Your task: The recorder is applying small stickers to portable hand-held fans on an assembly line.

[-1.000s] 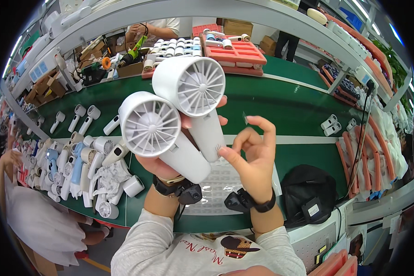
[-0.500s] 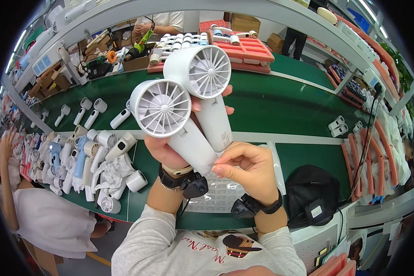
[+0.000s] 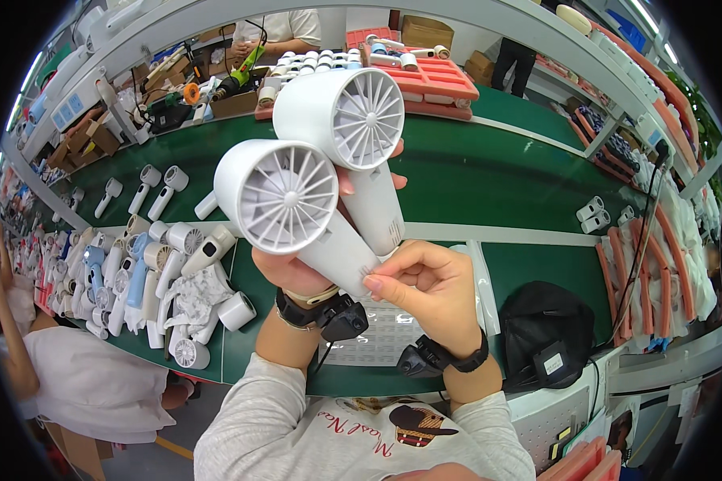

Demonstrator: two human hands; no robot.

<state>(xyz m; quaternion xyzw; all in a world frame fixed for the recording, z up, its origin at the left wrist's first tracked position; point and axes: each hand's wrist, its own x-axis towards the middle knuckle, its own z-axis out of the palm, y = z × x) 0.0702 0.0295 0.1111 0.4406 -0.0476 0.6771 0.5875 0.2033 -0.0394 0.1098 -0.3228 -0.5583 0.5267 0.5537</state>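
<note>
My left hand (image 3: pixel 287 271) is closed around two white handheld fans, held up side by side with their round spoked grilles facing me. The nearer fan (image 3: pixel 285 196) is on the left; the second fan (image 3: pixel 341 119) stands behind it to the right. Fingertips of my left hand show beyond the second fan's handle. My right hand (image 3: pixel 431 284) is closed in a pinch, thumb and forefinger touching the lower end of the nearer fan's handle. Whatever lies between those fingertips is too small to make out. Below both hands a sheet of small labels (image 3: pixel 377 337) lies on the green table.
Many handheld fans (image 3: pixel 124 276) are heaped on the left, with crumpled wrapping (image 3: pixel 196 297). Single fans lie on the green belt (image 3: pixel 473 188) beyond. A black bag (image 3: pixel 547 337) sits at right, near pink dividers (image 3: pixel 646 280). Other people stand at left and at the back.
The two fans have tilted, turning their grilles slightly to the right. My right hand's pinched fingertips have moved a little up and left on the nearer fan's handle end.
</note>
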